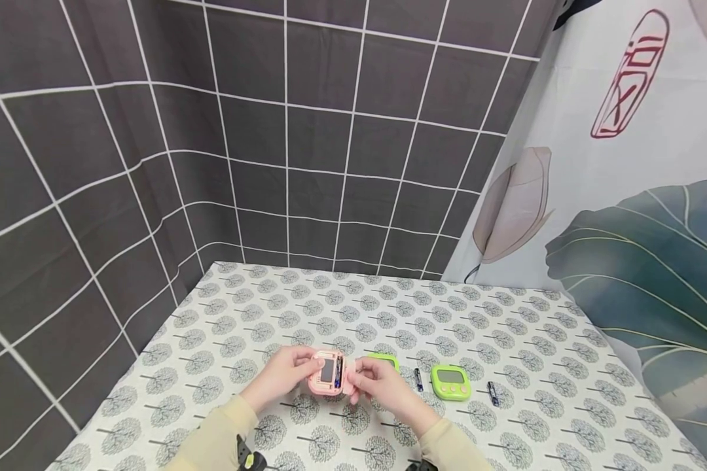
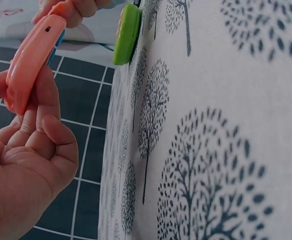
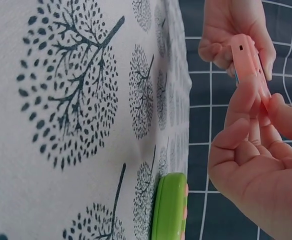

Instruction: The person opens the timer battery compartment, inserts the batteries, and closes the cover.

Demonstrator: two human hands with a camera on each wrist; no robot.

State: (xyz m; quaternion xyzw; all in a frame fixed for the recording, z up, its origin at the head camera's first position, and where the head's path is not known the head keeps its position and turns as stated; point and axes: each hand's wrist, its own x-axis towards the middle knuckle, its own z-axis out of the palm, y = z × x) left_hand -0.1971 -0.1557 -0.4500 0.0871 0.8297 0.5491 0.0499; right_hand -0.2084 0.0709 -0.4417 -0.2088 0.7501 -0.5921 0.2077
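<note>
A pink digital timer (image 1: 328, 392) is held above the table, tilted so its back faces the head camera. In its open battery slot lies a dark blue battery (image 1: 339, 371), beside a dark rectangle on the back. My left hand (image 1: 284, 374) grips the timer's left side between thumb and fingers; the left wrist view shows the timer (image 2: 33, 60) edge-on. At its right edge my right hand (image 1: 384, 387) pinches a thin pink piece (image 3: 264, 91), which looks like the battery cover. Whether that piece touches the timer is hard to tell.
A green timer (image 1: 450, 383) lies face up to the right, between two loose batteries, one nearer (image 1: 418, 379) and one farther right (image 1: 493, 394). Another green timer (image 1: 385, 358) is partly hidden behind my right hand. A tree-patterned cloth (image 1: 306, 301) covers the table; dark gridded curtain hangs behind.
</note>
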